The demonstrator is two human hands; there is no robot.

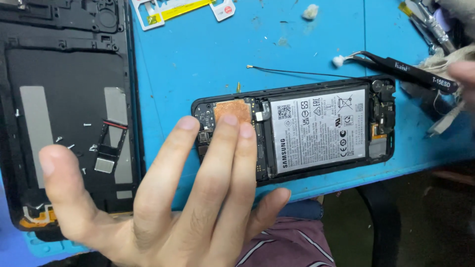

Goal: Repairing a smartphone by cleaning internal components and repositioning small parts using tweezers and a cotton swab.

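Left hand point(163, 198) is hovering nearest the lens, palm flat and fingers spread, grasping nothing, fingertips point(230, 120) lying over the copper shield end of the opened phone point(297, 131), which is sitting back-off with battery point(319, 129) exposed near the front edge of the blue mat point(198, 54). Right hand point(465, 74) is showing only at the mat's right edge, gripping black tweezers point(396, 66) that are pinching a white cotton wad point(339, 61) just beyond the phone's far edge. Black back cover point(64, 113) with loose screws is lying at the mat's left edge.
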